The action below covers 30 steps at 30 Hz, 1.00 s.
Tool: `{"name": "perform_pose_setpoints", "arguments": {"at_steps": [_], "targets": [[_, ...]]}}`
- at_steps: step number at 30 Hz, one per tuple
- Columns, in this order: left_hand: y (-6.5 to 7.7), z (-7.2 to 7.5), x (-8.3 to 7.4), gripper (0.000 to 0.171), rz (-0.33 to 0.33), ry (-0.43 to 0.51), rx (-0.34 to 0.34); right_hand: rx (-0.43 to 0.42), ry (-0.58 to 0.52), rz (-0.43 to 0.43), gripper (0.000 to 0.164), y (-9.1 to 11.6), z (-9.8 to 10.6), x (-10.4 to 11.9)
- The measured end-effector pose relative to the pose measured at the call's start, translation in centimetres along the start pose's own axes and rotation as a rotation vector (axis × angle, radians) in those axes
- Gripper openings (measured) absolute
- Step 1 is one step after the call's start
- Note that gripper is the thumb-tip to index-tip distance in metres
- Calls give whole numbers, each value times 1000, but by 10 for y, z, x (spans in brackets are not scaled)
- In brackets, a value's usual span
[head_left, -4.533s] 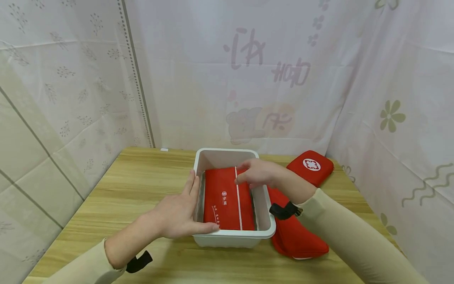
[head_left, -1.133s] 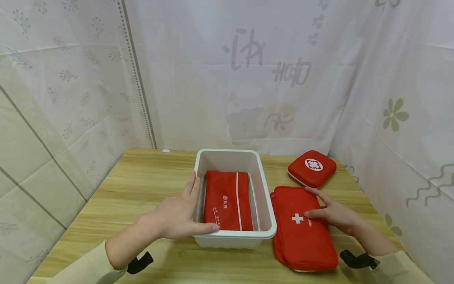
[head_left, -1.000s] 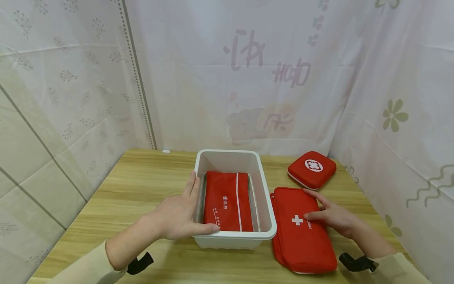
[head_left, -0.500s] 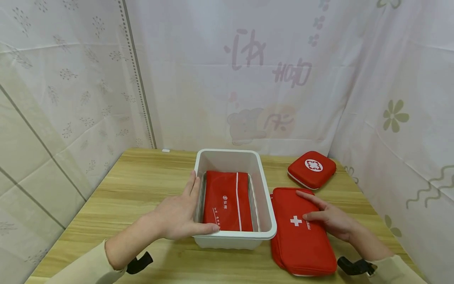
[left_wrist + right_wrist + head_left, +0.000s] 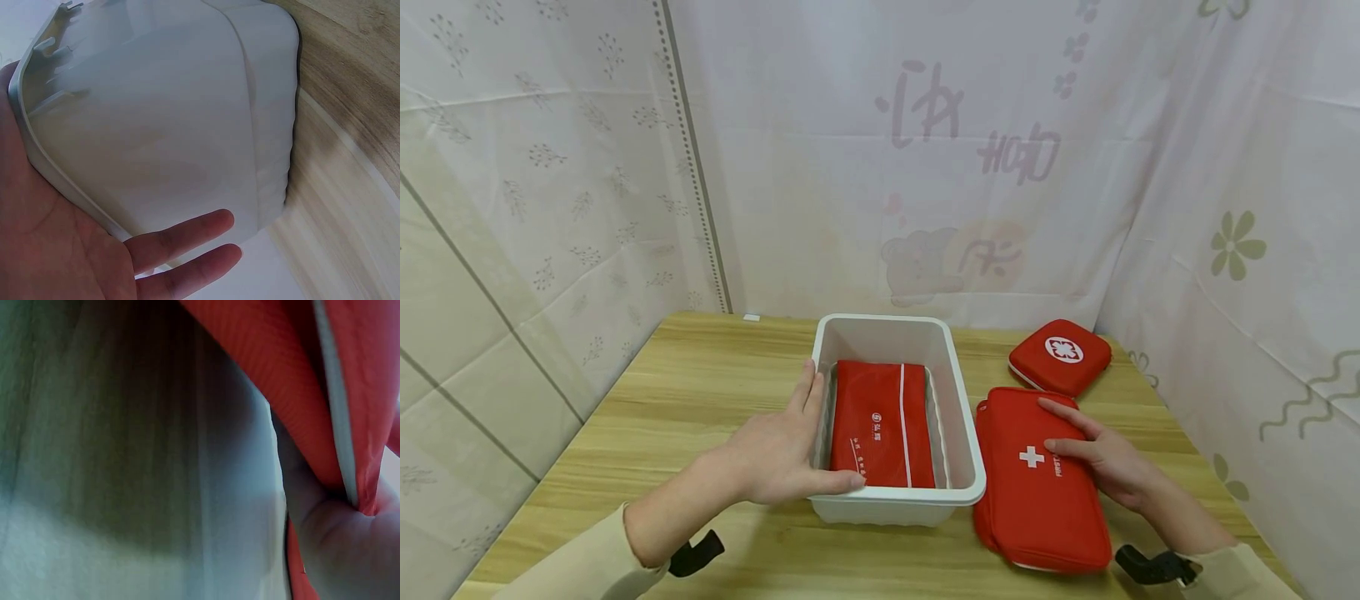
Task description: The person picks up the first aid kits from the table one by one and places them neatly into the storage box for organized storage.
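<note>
My left hand (image 5: pixel 775 454) rests against the left side of a white plastic bin (image 5: pixel 962 417), its thumb along the front rim. In the left wrist view, two straight fingers (image 5: pixel 187 234) lie beside the bin's outer wall. A red pouch (image 5: pixel 880 417) with a white stripe and white print lies flat inside the bin. My right hand (image 5: pixel 1108 458) grips the right edge of a red first aid bag (image 5: pixel 1045 517) marked with a white cross. The right wrist view shows the bag's edge (image 5: pixel 359 425) tucked into that hand, with wood grain below.
Behind the first aid bag lies a smaller red case (image 5: pixel 1048 367) with a round white emblem. The wooden table (image 5: pixel 700 375) ends at a printed curtain (image 5: pixel 820 167) at the back and sides. A small white piece (image 5: pixel 752 317) lies at the back edge.
My right hand has left the pouch inside the bin and now grips the first aid bag on the right. Lately that bag has shifted slightly away from me. My left hand has stayed put.
</note>
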State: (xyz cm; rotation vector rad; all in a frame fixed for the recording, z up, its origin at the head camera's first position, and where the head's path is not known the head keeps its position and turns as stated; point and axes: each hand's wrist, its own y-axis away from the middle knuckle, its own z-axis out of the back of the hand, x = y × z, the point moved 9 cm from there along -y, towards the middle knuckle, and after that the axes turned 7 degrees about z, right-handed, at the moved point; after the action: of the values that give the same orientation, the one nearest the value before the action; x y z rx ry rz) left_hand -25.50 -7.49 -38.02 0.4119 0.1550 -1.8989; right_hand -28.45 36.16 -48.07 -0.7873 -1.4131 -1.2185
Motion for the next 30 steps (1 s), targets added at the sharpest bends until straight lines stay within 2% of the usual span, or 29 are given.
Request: {"name": "perform_pose_setpoints", "arguments": {"at_steps": [17, 25, 30], "targets": [[-1, 0, 1, 148, -2, 1, -12, -65, -15, 92, 73, 0, 16, 29], [-1, -1, 1, 147, -2, 5, -5, -64, -24, 120, 76, 3, 15, 42], [0, 0, 1, 147, -2, 2, -6, -36, -33, 155, 75, 3, 14, 51]]}}
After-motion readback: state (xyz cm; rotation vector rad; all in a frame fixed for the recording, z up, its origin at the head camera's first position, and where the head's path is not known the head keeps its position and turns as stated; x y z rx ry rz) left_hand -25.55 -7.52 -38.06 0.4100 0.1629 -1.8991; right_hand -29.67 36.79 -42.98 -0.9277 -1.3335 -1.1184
